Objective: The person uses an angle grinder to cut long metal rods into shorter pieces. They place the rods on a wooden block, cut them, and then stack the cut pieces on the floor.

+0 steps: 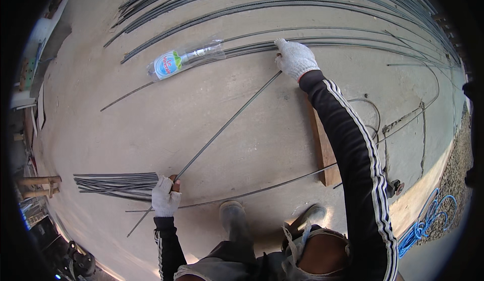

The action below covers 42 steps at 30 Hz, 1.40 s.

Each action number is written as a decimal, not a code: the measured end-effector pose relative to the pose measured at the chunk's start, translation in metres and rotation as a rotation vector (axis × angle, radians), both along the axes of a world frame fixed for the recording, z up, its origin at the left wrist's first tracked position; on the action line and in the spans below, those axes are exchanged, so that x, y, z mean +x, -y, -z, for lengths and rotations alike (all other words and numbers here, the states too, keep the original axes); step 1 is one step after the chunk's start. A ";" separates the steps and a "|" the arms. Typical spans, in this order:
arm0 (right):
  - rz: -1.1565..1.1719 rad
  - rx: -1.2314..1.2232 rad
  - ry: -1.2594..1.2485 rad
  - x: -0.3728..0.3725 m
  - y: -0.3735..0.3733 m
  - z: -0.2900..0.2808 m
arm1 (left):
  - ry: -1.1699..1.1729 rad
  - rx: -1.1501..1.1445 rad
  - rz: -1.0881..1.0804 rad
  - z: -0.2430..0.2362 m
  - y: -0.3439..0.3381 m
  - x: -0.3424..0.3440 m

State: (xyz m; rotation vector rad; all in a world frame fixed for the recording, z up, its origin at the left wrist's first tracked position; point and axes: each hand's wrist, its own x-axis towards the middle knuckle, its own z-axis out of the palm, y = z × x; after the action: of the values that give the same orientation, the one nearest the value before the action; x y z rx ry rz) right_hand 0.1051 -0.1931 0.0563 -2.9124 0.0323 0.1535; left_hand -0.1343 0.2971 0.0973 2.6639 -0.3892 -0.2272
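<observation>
My left hand (165,196), in a white knit glove, grips a thin ribbed steel rod (229,120) that runs diagonally up to the right. It is beside a pile of short cut rods (108,182). My right hand (295,58), gloved too, has curled fingers over a group of long rods (343,44), just above the diagonal rod's upper end; what it holds is hidden. A plastic bottle (166,65) with a blue label lies along those rods. Another rod (247,194) lies crosswise near my boots.
Long rod bundles (227,4) span the far side of the concrete floor (126,135). A wooden block (319,135) lies under my right arm, with bent wire (377,114) beside it. Blue hose (423,223) coils on gravel at right. Wooden pieces (40,182) stand at left.
</observation>
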 end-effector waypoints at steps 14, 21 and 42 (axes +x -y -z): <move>-0.195 -0.320 -0.009 0.031 0.001 0.007 | 0.019 0.016 -0.138 -0.006 -0.021 -0.015; -0.411 -0.332 -0.031 0.016 0.011 -0.015 | 0.140 0.010 -0.168 -0.016 -0.022 -0.002; -0.744 -0.295 0.020 -0.111 0.044 -0.030 | 0.393 0.166 0.205 0.024 0.040 0.087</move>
State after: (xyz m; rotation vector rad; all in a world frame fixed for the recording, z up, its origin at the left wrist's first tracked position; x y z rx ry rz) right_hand -0.0060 -0.2372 0.0863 -3.0489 -1.1183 0.2529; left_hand -0.0470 0.2575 0.0735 2.8279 -0.8002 0.2185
